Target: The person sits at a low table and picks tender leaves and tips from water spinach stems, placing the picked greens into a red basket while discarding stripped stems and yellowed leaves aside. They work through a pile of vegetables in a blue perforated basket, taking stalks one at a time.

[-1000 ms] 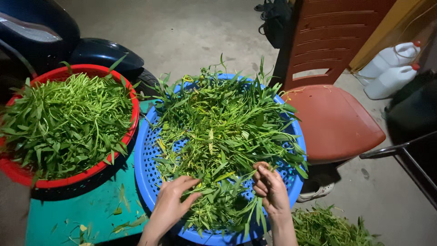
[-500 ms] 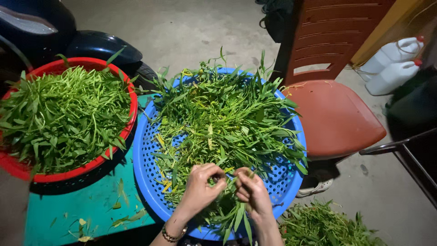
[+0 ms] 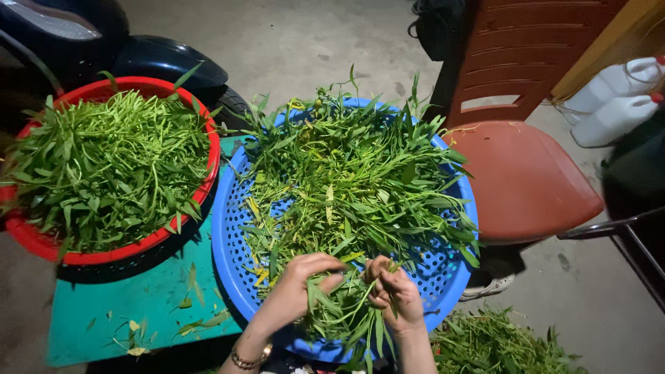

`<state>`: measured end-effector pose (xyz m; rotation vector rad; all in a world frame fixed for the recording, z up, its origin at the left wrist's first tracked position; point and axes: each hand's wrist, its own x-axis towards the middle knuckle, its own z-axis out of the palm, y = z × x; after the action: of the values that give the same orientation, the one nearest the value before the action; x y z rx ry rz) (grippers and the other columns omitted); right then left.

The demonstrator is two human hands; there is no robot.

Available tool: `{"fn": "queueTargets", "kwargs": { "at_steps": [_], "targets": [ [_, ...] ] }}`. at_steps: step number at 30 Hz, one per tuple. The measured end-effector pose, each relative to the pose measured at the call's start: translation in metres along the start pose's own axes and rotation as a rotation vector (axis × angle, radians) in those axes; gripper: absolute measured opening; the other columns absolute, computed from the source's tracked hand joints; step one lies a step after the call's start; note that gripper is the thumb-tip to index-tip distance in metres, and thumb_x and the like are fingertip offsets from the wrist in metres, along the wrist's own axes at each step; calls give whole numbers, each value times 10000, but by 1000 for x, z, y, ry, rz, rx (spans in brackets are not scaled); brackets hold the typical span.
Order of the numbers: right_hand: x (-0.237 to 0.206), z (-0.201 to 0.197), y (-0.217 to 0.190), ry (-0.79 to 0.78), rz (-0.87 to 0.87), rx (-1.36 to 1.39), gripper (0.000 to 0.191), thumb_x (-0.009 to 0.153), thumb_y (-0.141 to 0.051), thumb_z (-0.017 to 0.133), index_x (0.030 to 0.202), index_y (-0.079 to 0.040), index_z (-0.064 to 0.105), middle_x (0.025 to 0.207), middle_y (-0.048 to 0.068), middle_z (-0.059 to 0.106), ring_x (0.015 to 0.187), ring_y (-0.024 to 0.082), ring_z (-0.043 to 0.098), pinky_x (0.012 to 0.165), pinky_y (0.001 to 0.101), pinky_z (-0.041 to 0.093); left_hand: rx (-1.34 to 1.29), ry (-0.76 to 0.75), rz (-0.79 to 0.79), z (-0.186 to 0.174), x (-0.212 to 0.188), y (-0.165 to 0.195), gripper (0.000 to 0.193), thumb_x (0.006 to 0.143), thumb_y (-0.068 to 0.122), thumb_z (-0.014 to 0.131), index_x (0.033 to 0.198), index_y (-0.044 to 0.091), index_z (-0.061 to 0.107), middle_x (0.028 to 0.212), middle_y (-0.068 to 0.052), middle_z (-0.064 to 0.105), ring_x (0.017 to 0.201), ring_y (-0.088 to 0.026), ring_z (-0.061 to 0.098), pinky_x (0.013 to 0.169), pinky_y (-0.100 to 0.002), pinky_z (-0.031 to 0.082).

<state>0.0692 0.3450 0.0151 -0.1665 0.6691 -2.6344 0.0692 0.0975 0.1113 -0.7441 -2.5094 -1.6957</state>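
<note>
Both hands work at the basket's six o'clock edge — the left hand (image 3: 299, 289) and right hand (image 3: 396, 291) each have fingers curled tight around stems of leafy greens (image 3: 346, 312). The bunch lies in the blue perforated basket (image 3: 232, 256). At nine o'clock sits a red basket (image 3: 104, 255) of greens — at three o'clock, a red plastic chair (image 3: 526, 180).

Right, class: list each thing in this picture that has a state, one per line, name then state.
left hand: closed on green stems
right hand: pinching the same green stems
blue basket: heaped with loose greens
red basket: full of greens
red chair: seat bare
white jugs: capped, upright
</note>
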Motion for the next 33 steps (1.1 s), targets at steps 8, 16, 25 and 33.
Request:
{"fn": "queueTargets", "kwargs": {
  "at_steps": [8,16,25,33],
  "targets": [
    [-2,12,-10,89,-99,-276,201,1009,-195,541,949,-6,507,970,111,460,841,165,488,745,284,440,219,149,-309,-13,-5,-56,259,860,261,732,1035,72,766,1033,-102,776,913,-272,753,802,-374,577],
    [-1,16,-1,112,57,-99,167,1044,-230,462,1028,-71,510,760,70,482,506,115,371,451,258,337,437,332,-495,-32,16,-127,255,790,224,792,1020,117,784,964,-96,773,865,-292,749,782,-391,567],
    [-6,3,-8,373,46,-249,200,975,-243,588,1032,-52,578,669,12,464,467,53,299,399,210,235,489,456,-230,-39,-3,-84,158,801,249,801,885,116,814,924,-41,781,895,-224,688,865,-370,411],
    [2,20,17,535,39,-609,181,857,-109,778,977,-37,663,687,-40,509,522,46,409,464,233,270,285,486,-134,-39,-7,-66,153,847,231,776,907,90,793,921,-38,800,856,-217,743,832,-344,504]
  ]
}}
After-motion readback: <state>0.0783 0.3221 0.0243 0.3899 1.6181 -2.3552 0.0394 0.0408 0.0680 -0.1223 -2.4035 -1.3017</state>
